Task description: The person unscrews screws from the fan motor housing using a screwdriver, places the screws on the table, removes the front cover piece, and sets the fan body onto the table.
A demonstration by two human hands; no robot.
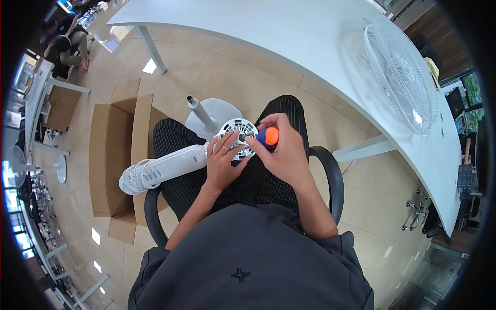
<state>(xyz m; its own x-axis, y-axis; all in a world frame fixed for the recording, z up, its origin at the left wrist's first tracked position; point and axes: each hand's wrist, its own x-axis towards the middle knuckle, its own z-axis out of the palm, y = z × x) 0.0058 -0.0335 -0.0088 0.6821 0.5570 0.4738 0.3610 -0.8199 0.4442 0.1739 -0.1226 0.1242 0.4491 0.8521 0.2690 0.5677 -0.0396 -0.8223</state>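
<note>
Head view: a white fan motor head (pixel 238 124) with a round slotted face sits on the lap, on striped trousers (pixel 287 111), and serves as the landmark here. The left hand (pixel 222 160), a ring on one finger, lies over the left part of its face; whether it grips or merely rests there, I cannot tell. At its right side, the right hand (pixel 287 150) grasps a blue-and-orange tool handle (pixel 272 136) between thumb and fingers, close to the hub; the tool's working end is hard to make out.

Left of the motor head runs its long white control column (pixel 178 164), ending in a coiled white cable (pixel 137 177). Just beyond the motor head, a round stand base (pixel 227 108) is on the floor with its pole (pixel 201 113) upright. Farther left of it stands an open cardboard box (pixel 116 155). Well to its right, a wire fan guard (pixel 403 75) lies on a white table (pixel 258 20).
</note>
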